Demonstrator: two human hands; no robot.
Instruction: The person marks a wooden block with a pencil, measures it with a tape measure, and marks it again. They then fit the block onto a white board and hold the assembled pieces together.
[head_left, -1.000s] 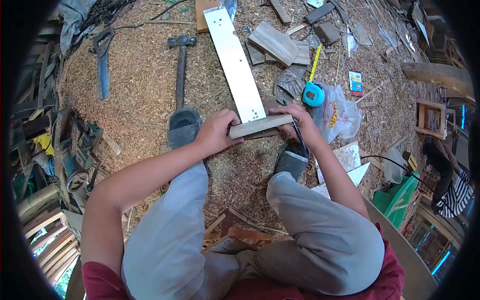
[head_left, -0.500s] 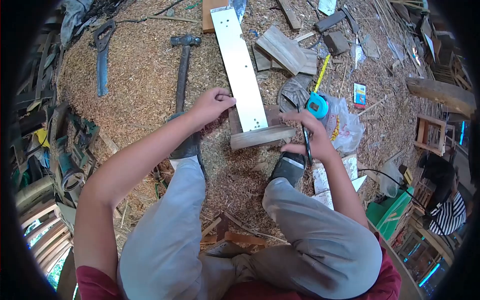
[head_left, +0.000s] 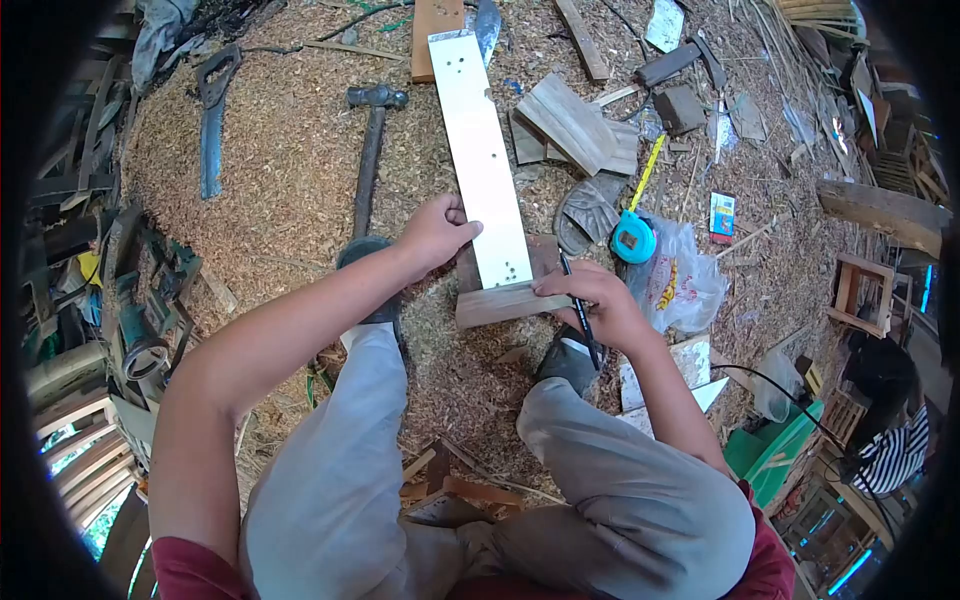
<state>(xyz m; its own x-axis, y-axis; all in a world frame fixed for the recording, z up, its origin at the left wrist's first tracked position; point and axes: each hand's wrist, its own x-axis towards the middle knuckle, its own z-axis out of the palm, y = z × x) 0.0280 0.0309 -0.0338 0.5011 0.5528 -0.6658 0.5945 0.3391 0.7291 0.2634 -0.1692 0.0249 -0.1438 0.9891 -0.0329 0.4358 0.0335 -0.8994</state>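
A long white board (head_left: 483, 160) with small dark holes lies lengthwise away from me. Its near end meets a wooden block (head_left: 506, 306) set crosswise, with a brown wood piece (head_left: 545, 254) beneath. My left hand (head_left: 438, 236) is closed at the board's left edge, thumb on its face and fingers curled at the side. Between the fingers of my right hand (head_left: 597, 302) is a slim black pencil (head_left: 580, 318), pointing up and left. The fingertips of that hand also press on the right end of the block; its underside grip is partly hidden.
Wood shavings cover the ground. A hammer (head_left: 370, 165) and handsaw (head_left: 211, 125) lie to the left. Right of the board are wood offcuts (head_left: 570, 120), a turquoise tape measure (head_left: 633, 238) and a plastic bag (head_left: 690, 275). Another person (head_left: 893, 455) sits far right.
My right hand has moved left and closed onto the block's end, pencil still in it. My left hand and the boards appear slightly lower in view.
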